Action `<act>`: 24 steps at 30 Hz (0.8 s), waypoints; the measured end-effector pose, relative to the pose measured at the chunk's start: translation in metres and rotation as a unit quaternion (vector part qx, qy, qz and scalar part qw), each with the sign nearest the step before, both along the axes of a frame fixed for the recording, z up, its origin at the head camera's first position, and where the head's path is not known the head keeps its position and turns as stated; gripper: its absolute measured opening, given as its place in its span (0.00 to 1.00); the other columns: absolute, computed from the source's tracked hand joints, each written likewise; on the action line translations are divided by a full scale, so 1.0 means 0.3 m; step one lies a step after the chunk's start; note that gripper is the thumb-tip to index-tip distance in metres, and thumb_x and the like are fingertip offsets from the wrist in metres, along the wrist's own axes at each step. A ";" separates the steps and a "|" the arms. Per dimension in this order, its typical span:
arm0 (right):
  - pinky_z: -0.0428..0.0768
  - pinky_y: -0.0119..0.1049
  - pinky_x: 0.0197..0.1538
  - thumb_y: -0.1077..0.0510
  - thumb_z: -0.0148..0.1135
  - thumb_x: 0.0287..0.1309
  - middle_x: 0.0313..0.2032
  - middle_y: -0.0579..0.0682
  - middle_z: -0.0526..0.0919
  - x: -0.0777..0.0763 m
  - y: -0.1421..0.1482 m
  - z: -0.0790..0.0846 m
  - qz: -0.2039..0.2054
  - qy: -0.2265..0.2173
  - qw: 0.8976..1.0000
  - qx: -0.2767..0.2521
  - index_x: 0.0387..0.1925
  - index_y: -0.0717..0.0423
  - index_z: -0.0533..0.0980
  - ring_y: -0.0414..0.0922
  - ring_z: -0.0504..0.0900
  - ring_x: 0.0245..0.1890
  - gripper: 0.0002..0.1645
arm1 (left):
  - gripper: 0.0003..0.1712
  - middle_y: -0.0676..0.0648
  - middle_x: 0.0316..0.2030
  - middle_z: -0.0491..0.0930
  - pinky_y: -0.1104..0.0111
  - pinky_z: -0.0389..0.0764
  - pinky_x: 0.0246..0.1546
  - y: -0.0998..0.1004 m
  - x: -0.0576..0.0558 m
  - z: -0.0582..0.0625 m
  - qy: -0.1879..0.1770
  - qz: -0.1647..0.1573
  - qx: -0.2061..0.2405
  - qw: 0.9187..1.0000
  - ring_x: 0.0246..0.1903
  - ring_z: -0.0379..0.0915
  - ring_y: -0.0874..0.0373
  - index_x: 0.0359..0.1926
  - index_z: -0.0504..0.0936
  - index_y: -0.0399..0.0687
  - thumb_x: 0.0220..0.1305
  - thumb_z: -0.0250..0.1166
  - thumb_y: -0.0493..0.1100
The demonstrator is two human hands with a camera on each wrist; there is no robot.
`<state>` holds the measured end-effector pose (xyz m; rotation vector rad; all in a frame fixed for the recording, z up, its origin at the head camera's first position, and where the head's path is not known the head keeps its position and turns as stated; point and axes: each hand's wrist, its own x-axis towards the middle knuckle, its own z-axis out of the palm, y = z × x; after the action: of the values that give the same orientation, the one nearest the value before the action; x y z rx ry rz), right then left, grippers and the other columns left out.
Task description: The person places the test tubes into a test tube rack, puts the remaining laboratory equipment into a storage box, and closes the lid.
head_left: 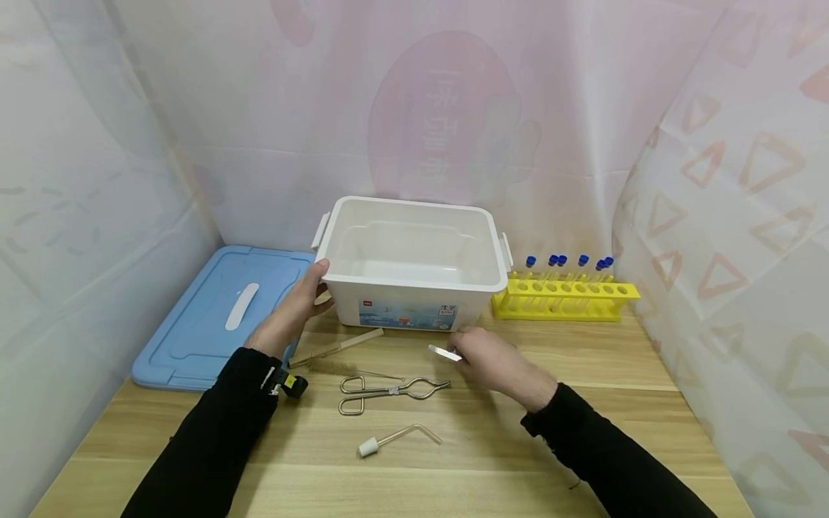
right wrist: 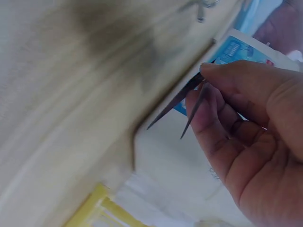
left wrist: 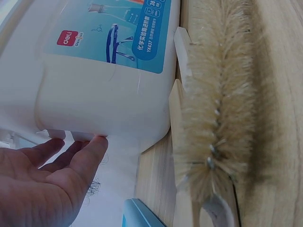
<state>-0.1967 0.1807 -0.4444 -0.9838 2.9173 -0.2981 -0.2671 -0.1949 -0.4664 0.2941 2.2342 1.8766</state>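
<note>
A white plastic storage bin (head_left: 414,302) with a blue label stands at the back of the table. At its front left corner, my left hand (head_left: 291,306) grips the rim, thumb on top and fingers against the side below. Close in front of the bin, my right hand (head_left: 495,363) pinches pointed metal tweezers (right wrist: 173,109), their two tips apart. In the head view only a bright end of the tweezers shows. A test tube brush (left wrist: 218,94) and a wooden test tube holder (head_left: 343,345) lie below my left hand.
Crucible tongs (head_left: 395,391) and a bent glass tube (head_left: 404,433) with a white stopper (head_left: 368,447) lie in front. On the left is a blue lid (head_left: 194,316). A yellow test tube rack (head_left: 557,313) on the right holds several blue-capped tubes. Curtains (head_left: 725,288) surround the table.
</note>
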 end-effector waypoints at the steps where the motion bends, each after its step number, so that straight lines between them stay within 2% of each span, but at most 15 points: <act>1: 0.95 0.38 0.45 0.72 0.76 0.70 0.42 0.53 0.94 0.000 -0.002 0.009 0.005 0.008 1.000 -0.007 0.46 0.61 0.90 0.45 0.90 0.40 0.07 | 0.52 0.37 0.98 0.35 0.28 0.57 0.97 0.000 0.000 0.000 0.000 0.000 -0.001 1.000 0.98 0.34 0.31 1.00 0.37 0.61 0.90 0.37 0.77; 5: 0.94 0.35 0.46 0.72 0.75 0.72 0.43 0.52 0.94 0.000 -0.008 0.049 0.020 0.040 0.999 -0.026 0.48 0.62 0.91 0.42 0.89 0.42 0.08 | 0.52 0.37 0.98 0.36 0.29 0.57 0.97 -0.001 0.001 0.001 0.001 -0.001 0.000 1.000 0.98 0.34 0.32 1.00 0.37 0.61 0.90 0.37 0.77; 10: 0.88 0.33 0.42 0.70 0.75 0.73 0.39 0.49 0.89 0.004 -0.025 0.105 0.028 0.067 0.996 -0.048 0.48 0.59 0.89 0.42 0.82 0.40 0.07 | 0.52 0.38 0.98 0.36 0.28 0.57 0.97 -0.001 -0.001 -0.001 0.001 -0.002 0.001 1.000 0.98 0.34 0.32 1.00 0.37 0.62 0.90 0.37 0.77; 17: 0.89 0.35 0.43 0.67 0.77 0.76 0.43 0.49 0.90 0.009 -0.056 0.187 0.027 0.070 0.995 -0.070 0.51 0.58 0.89 0.41 0.82 0.41 0.07 | 0.52 0.38 0.98 0.34 0.28 0.56 0.97 -0.002 -0.005 -0.005 0.000 -0.001 0.000 1.000 0.98 0.34 0.31 1.00 0.37 0.62 0.89 0.37 0.78; 24: 0.91 0.37 0.45 0.66 0.75 0.79 0.46 0.51 0.91 0.005 -0.081 0.258 0.025 0.076 0.993 -0.091 0.56 0.59 0.89 0.43 0.84 0.42 0.09 | 0.52 0.38 0.98 0.35 0.29 0.58 0.97 -0.003 -0.004 -0.008 0.001 -0.002 0.001 1.000 0.98 0.34 0.32 0.99 0.37 0.63 0.90 0.37 0.78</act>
<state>-0.1953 0.1565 -0.3671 -1.1505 3.0383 -0.5180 -0.2683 -0.1957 -0.4687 0.3012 2.2321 1.8766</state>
